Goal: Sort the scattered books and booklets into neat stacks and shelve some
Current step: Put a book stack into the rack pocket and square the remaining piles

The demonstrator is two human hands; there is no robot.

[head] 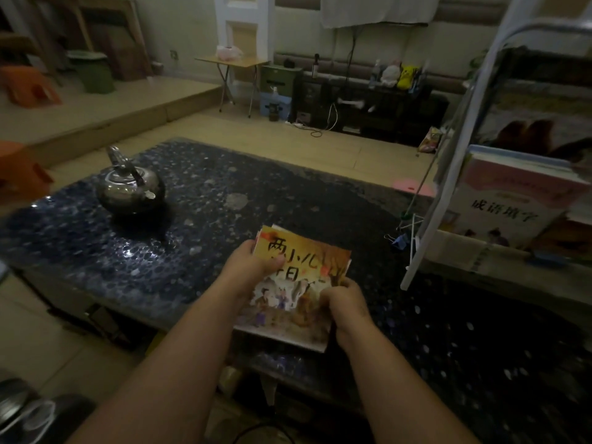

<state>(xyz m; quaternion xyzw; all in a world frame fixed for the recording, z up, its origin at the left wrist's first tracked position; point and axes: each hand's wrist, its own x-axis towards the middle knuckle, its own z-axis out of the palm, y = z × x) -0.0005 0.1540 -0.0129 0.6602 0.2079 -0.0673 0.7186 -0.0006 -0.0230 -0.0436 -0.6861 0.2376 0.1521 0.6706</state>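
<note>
A small stack of picture booklets [301, 261] with an orange-yellow cover and black characters is held over the dark table [224, 187]. My left hand [253, 267] grips its left edge, thumb on the cover. My right hand [346, 302] grips its right edge, fingers curled round it. At the right stands a white wire rack [448, 174] with shelved books, the front one a pink and white book [509, 206] leaning cover-out.
A metal kettle [131, 187] stands on the table's left part. A blue binder clip [398, 241] lies by the rack's foot. Orange stools [22, 171] stand at the left. Beyond the table are a folding table [234, 62] and a dark cabinet [368, 100].
</note>
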